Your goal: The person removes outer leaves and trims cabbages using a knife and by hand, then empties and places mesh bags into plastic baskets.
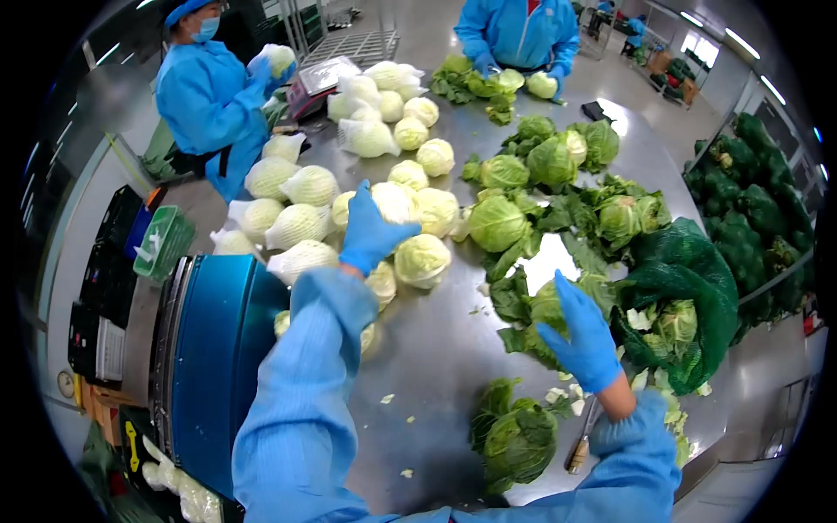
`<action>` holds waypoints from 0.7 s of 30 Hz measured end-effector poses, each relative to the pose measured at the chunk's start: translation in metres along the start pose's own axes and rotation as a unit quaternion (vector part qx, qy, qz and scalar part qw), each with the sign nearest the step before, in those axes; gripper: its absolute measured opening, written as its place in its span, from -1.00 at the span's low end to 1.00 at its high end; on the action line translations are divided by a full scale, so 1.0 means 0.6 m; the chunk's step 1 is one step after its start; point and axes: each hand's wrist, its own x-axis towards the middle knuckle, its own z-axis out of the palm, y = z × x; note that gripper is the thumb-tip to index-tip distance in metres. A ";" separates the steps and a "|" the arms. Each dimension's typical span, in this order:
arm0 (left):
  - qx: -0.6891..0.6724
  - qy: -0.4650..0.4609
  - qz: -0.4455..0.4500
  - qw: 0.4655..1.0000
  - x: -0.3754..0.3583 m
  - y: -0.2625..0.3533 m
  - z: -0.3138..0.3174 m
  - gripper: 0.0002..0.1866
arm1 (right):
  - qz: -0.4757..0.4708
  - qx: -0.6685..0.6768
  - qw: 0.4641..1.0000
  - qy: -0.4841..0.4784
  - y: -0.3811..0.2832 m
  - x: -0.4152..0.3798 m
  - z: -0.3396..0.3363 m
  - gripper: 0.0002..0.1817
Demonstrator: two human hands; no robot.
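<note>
My left hand (373, 234), in a blue glove, reaches out over the pile of trimmed cabbages. Its fingers and thumb curve around the near side of a pale trimmed cabbage (397, 202). Another trimmed cabbage (423, 261) lies just beyond the thumb. On the other side, my right hand (579, 338) is open, fingers stretched, holding nothing. Under and beside it are loose green leaves and a leafy cabbage (547, 307). A knife with a wooden handle (578, 455) lies below my right wrist, next to an untrimmed cabbage (520, 443).
Several net-wrapped cabbages (309, 186) lie left. A green mesh sack (689, 270) holding cabbage stands right. A blue box-shaped unit (218, 366) borders the table (410, 383) at left. Two people in blue, one left (205, 105) and one opposite (519, 35), handle cabbages.
</note>
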 end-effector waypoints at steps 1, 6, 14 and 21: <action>-0.099 -0.024 -0.007 0.995 0.035 0.007 0.020 0.11 | 0.044 0.007 0.999 0.005 0.023 -0.040 -0.013 -0.17; -0.363 -0.151 -0.140 0.909 0.120 -0.046 0.098 -0.15 | 0.243 0.096 0.964 0.050 0.106 -0.274 -0.020 -0.26; -0.124 -0.046 -0.139 0.981 0.121 -0.095 0.109 -0.04 | 0.365 0.099 0.924 0.052 0.121 -0.405 0.005 -0.33; 0.008 0.013 -0.137 0.991 0.124 -0.071 0.114 0.04 | 0.318 0.088 0.943 0.036 0.120 -0.402 0.011 -0.40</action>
